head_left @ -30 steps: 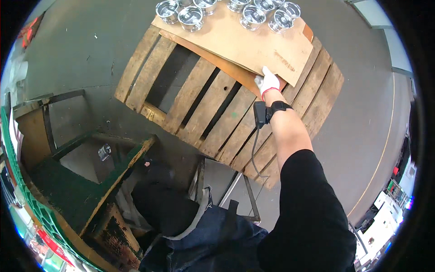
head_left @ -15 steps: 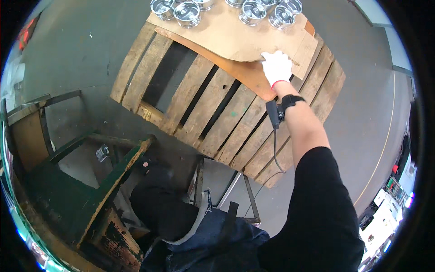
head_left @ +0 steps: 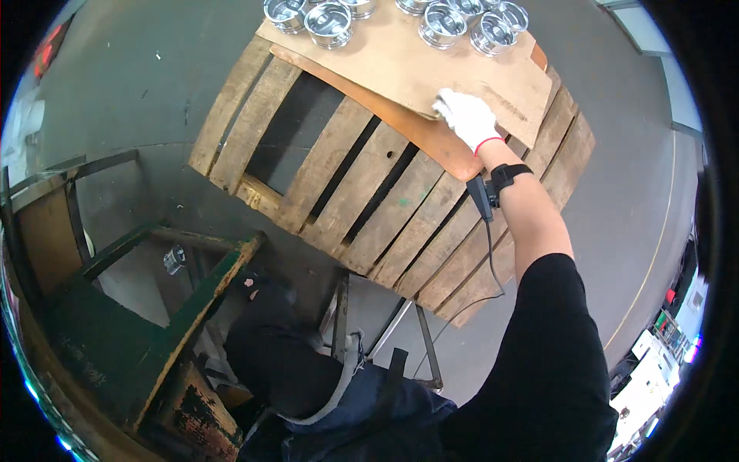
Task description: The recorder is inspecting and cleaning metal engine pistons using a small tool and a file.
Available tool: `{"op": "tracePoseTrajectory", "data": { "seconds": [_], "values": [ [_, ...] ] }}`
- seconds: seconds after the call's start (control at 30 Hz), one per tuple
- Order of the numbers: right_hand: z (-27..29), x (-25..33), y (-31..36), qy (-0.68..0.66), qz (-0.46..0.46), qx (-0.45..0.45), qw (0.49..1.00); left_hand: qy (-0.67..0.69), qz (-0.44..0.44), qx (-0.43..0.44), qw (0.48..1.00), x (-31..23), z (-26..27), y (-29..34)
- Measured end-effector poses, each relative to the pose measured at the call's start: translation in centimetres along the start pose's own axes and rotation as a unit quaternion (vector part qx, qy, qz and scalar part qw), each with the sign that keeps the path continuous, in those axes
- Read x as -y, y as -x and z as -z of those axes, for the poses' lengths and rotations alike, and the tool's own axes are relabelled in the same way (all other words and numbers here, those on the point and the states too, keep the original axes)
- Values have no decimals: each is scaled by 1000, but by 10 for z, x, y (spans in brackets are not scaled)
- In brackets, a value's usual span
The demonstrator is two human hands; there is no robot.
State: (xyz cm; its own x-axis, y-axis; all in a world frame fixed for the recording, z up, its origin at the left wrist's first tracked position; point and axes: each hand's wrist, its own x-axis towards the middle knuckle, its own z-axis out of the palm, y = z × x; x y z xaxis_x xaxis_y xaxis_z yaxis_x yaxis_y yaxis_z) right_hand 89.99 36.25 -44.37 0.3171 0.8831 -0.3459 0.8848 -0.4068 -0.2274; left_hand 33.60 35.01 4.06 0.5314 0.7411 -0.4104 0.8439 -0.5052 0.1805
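My right hand [head_left: 467, 118], in a white knitted glove with a red cuff, is at the near edge of a cardboard sheet [head_left: 385, 65]. Its fingers are curled together over that edge, pinching the sheet. Beneath the cardboard lies an orange-brown board [head_left: 412, 127] with a rounded corner just below my wrist. Shiny round metal cups with flared bases stand on the far part of the cardboard, one cup [head_left: 329, 25] in the left group and another cup [head_left: 443, 25] in the right group. My left hand is not in view.
The sheets rest on a slatted wooden pallet [head_left: 369, 173]. A worn green frame [head_left: 100, 339] stands at the left, with a shiny metal piece [head_left: 175, 259] by it. A cable [head_left: 493, 266] hangs from the black device [head_left: 483, 196] on my right wrist. Metal legs [head_left: 342, 316] stand near me.
My right hand has turned, its fingers now pointing more to the left, and they have closed on the cardboard edge. The cardboard's near edge looks straighter. The whole view has shifted slightly.
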Motion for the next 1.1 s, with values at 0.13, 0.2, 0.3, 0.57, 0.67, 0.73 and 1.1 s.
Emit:
{"op": "tracePoseTrajectory", "data": {
  "seconds": [0.13, 0.2, 0.3, 0.57, 0.67, 0.73, 1.1],
  "values": [
    [48, 34, -4, 4, -26, 185, 982, 9, 15, 6, 1000, 1, 0, 8],
    [42, 31, -2, 38, 3, 168, 985, 13, 24, 9, 1000, 3, -1, 10],
    [44, 30, 0, 80, 31, 150, 985, 32, 36, 26, 999, 4, -3, 18],
    [5, 51, 11, 5, 50, 73, 996, -57, 10, 37, 998, 22, -12, 79],
    [-1, 80, 29, -9, 28, 91, 995, -143, -79, -37, 986, 24, -17, 67],
    [-10, 93, 43, -41, 5, 93, 995, -102, -57, -43, 992, 19, -15, 37],
    [-45, 154, 169, -125, -24, 200, 972, -103, -55, -77, 990, 8, -13, -6]
  ]
}}
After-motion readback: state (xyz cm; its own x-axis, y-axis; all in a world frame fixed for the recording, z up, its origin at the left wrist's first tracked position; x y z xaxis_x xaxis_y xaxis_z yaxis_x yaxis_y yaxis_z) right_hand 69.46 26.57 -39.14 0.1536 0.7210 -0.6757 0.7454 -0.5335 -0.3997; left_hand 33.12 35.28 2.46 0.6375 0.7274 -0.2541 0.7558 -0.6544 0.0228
